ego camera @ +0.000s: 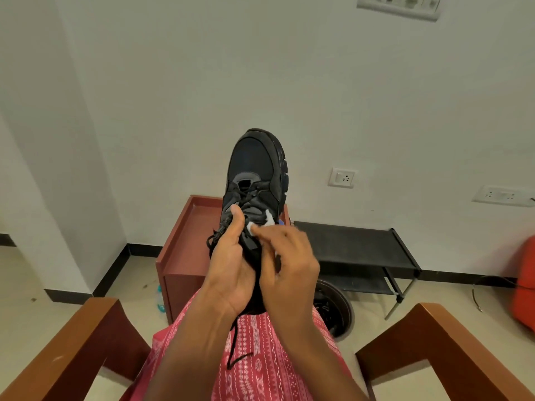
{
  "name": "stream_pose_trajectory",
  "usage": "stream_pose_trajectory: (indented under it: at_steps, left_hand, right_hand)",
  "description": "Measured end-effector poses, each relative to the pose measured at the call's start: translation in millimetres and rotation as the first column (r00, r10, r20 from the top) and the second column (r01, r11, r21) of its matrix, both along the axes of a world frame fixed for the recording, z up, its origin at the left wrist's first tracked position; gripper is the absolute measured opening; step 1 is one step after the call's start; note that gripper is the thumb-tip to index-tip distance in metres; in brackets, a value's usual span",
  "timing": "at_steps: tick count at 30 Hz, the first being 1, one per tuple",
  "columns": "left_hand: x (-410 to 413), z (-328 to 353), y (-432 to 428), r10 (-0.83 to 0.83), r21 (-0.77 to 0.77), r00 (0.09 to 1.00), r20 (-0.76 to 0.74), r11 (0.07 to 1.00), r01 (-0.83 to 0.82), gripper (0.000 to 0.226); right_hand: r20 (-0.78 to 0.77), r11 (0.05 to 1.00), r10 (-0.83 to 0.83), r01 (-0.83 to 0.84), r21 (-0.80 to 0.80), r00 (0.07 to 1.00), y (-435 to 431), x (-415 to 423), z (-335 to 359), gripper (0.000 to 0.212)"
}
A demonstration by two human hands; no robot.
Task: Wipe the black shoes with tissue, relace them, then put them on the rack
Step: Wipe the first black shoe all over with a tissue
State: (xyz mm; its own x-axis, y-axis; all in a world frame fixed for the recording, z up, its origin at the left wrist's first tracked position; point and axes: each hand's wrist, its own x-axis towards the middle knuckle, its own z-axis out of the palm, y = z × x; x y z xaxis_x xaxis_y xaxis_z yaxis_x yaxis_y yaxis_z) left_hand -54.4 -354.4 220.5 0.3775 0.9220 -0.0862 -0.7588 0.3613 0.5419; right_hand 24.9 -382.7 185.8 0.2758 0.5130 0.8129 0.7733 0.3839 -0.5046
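Your left hand [228,272] grips the shoe [254,163], your right hand [292,264] seemingly pinches tissue [269,219] (blurred); the lace [233,342] dangling below both could snag and unthread.

I see chunky black lace-up sneaker [254,166] held up, toe toward wall, black lace [249,195] half threaded, loose end dangling, small white tissue wad [269,219] against its right side, black two-shelf rack [362,247] on floor behind

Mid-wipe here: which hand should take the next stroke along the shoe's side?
Right. The right hand pinches the tissue against the black shoe, at its side. The left hand grips the shoe's rear, thumb beside the laces, holding it up.
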Motion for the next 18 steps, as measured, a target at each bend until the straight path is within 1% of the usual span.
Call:
stream_pose_trajectory:
  at_steps: [2,6,9,11,15,18]
  left_hand:
    - [0.1,1.3,-1.1,0.012,-0.010,1.000,-0.016,1.000,-0.012,0.049]
    - [4.9,3.2,-6.9,-0.059,-0.008,0.998,0.015,0.998,0.059,0.048]
    - [5.3,1.6,-6.9,-0.065,-0.010,0.998,0.007,0.998,0.065,0.049]
    - [3.9,1.9,-6.7,-0.059,-0.011,0.998,0.011,0.998,0.059,0.048]
    - [-1.7,0.9,-1.8,0.001,-0.001,1.000,-0.013,1.000,-0.001,0.050]
    - [-0.2,0.3,-2.1,0.008,-0.014,0.999,-0.035,1.000,-0.008,0.049]
  right_hand:
    - [0.008,1.000,-0.003,0.003,-0.006,1.000,-0.7,-1.0,-3.2,0.024]
    - [-0.014,0.997,-0.075,0.076,0.026,0.997,27.5,13.2,18.2,0.021]
    - [-0.008,0.993,-0.110,0.110,0.051,0.994,43.1,18.9,32.6,0.021]
    - [0.023,0.995,-0.096,0.095,0.040,0.995,40.3,17.0,30.7,0.022]
    - [0.037,1.000,-0.015,0.015,0.008,0.999,10.3,-0.9,8.3,0.022]
    - [0.042,0.999,-0.039,0.038,0.027,0.998,1.2,-5.9,-0.9,0.020]
